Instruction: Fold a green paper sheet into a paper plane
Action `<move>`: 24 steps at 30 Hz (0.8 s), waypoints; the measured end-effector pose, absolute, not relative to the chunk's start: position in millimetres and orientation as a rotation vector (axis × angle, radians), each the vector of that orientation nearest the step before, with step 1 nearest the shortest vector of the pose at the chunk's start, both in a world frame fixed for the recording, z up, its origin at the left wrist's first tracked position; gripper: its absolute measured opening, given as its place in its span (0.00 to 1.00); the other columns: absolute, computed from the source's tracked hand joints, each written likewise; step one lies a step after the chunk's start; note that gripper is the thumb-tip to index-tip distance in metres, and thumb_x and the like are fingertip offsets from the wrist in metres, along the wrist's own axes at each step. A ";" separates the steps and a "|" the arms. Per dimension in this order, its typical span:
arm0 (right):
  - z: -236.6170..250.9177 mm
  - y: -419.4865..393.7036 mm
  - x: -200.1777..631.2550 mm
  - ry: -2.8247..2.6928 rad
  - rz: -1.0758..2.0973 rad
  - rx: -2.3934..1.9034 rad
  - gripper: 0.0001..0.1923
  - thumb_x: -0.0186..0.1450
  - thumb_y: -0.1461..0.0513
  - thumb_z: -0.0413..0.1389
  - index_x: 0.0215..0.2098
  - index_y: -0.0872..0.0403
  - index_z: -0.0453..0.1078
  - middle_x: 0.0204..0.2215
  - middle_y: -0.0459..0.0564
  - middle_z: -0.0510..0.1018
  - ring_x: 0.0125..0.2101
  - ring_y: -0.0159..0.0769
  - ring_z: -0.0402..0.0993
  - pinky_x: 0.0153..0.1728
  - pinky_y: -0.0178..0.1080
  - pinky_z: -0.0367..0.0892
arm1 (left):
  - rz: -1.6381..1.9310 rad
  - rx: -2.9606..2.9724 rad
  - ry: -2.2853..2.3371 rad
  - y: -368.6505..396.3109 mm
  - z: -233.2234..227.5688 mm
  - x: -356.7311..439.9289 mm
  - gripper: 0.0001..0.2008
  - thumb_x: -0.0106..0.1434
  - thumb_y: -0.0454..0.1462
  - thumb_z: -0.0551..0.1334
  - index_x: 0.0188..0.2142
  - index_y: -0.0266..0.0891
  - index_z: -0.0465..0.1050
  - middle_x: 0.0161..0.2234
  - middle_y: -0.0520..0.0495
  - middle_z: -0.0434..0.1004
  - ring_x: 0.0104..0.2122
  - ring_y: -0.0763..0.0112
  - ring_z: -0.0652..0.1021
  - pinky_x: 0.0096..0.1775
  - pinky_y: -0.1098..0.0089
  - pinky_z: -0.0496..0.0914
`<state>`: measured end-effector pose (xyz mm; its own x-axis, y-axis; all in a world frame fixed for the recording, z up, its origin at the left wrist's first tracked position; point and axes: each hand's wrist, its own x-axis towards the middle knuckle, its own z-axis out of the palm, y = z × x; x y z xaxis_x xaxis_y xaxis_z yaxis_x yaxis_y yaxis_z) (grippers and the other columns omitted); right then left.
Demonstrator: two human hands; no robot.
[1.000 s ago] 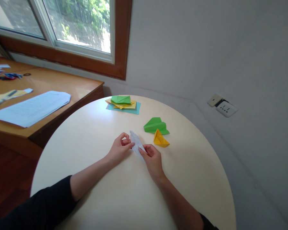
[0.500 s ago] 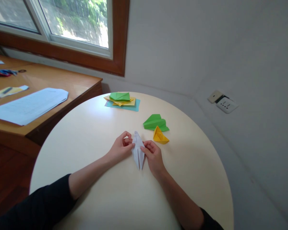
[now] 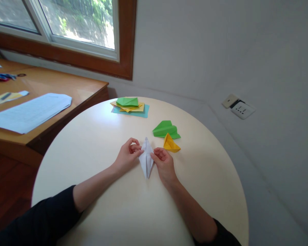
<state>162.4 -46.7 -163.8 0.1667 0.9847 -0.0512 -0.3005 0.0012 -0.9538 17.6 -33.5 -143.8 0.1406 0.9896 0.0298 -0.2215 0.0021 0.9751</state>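
Observation:
A white folded paper (image 3: 146, 160), shaped like a long narrow diamond with a crease down its middle, is held just above or on the round table. My left hand (image 3: 129, 152) pinches its left edge between thumb and fingers. On the opposite edge, my right hand (image 3: 165, 163) grips the paper with its thumb on top. Beyond my right hand lie a yellow folded paper boat (image 3: 171, 144) and a green folded paper plane (image 3: 166, 130), close together.
The white round table (image 3: 133, 212) carries a stack of green, yellow and blue papers (image 3: 130, 106) at its far edge. On the left, a wooden desk (image 3: 84, 85) bears white sheets (image 3: 33, 112) and scissors (image 3: 5, 77). A wall socket (image 3: 243, 110) is at the right.
The white paper's two lower points, spread apart before, now lie closer together, and its faces look flatter and wider. Both hands keep their hold at its sides.

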 end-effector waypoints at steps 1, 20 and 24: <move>-163.9 -46.5 162.5 -0.848 1.229 -1.082 0.14 0.44 0.63 0.65 0.27 0.54 0.68 0.23 0.42 0.72 0.26 0.27 0.68 0.30 0.31 0.64 | 1.219 1.131 0.954 -33.4 -144.1 17.4 0.19 0.46 0.40 0.69 0.30 0.39 0.59 0.22 0.54 0.73 0.23 0.77 0.71 0.27 0.76 0.60; -159.7 -47.5 163.5 -0.900 1.280 -1.030 0.11 0.47 0.62 0.65 0.27 0.54 0.69 0.23 0.43 0.76 0.24 0.28 0.71 0.25 0.31 0.67 | 1.114 1.139 0.993 -36.3 -140.1 16.3 0.15 0.47 0.43 0.67 0.28 0.36 0.65 0.22 0.55 0.69 0.24 0.78 0.69 0.27 0.76 0.60; -159.7 -47.1 163.8 -0.893 1.276 -1.018 0.10 0.47 0.61 0.64 0.27 0.54 0.71 0.23 0.43 0.76 0.24 0.29 0.71 0.26 0.33 0.68 | 1.092 1.111 0.983 -37.8 -138.2 16.3 0.15 0.46 0.43 0.68 0.27 0.35 0.68 0.22 0.53 0.71 0.24 0.76 0.69 0.29 0.75 0.62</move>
<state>163.8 -47.1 -159.7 0.0987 0.9949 -0.0228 -0.3190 0.0100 -0.9477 16.3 -37.8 -138.2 0.1936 0.9792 -0.0611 -0.1635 0.0936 0.9821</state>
